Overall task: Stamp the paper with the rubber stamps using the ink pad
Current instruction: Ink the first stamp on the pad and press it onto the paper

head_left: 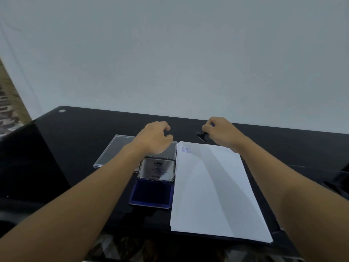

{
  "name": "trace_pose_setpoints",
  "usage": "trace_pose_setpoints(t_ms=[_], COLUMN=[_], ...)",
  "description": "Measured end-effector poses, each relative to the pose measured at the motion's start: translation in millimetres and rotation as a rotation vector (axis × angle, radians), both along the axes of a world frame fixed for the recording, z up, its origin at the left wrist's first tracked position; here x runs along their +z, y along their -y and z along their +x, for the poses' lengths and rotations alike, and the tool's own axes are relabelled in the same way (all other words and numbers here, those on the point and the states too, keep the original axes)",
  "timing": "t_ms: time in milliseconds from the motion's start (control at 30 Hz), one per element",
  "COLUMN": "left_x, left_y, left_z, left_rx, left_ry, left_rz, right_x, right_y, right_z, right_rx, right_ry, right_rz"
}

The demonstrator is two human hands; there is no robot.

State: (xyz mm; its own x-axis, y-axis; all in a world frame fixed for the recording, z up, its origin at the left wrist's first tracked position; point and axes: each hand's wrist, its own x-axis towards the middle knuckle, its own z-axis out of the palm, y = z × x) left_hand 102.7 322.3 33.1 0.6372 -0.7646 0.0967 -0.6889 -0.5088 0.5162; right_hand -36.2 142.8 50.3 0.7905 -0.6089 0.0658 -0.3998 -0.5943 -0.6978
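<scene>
Pale grey wall fills the top half of the picture. Below it is a shiny black worktop (75,148). A small round silver spot (62,111) sits in the upper left corner of the worktop.

A white sheet of paper (213,186) lies flat on the worktop, right of the middle and reaching down to the lower right. In its upper left corner are two blue stamped words (186,150), one right above the other. The lower one reads "AMENDED". The upper one is fainter.

The ink pad (152,193) sits just beside the left edge of the paper. It is open, and the dark blue pad shows. Its silver lid (156,170) stands up at the back.

Behind the ink pad lies a flat clear plastic case (113,152).

The left hand (153,138) is in the middle of the picture, over the far right part of the clear case. Its fingers are loosely curled and it holds nothing.

The right hand (221,132) is just past the top edge of the paper. Its fingers are wrapped round a black rubber stamp (201,136). The stamp pokes out to the left of the hand and is tilted. I cannot tell if it touches the worktop.
</scene>
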Motion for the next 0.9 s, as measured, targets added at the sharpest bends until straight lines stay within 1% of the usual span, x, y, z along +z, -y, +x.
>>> trace_pose_setpoints(t_ms=[300,567,733,833,900], left_x=[4.2,3.6,-3.7,-11.9,-19.0], left_y=[-22.4,-36.8,-52.0,-64.3,-74.7], left_z=[-31.7,-64.8,-70.5,-67.5,-62.2], left_rx=[0.033,0.018,0.051,0.092,0.105], left_ry=[-0.074,-0.069,-0.091,-0.112,-0.097], left_rz=[-0.098,-0.119,-0.127,-0.146,-0.146], right_x=[0.1,-10.8,-18.9,-25.3,-30.4], right_y=[-20.5,-46.9,-64.9,-78.7,-89.9], right_z=[-48.5,-84.0,-81.9,-70.1,-59.1], right_rx=[-0.064,-0.082,-0.084,-0.061,-0.009], right_ry=[0.126,0.267,0.27,0.234,0.208], right_rz=[0.2,0.396,0.424,0.396,0.354])
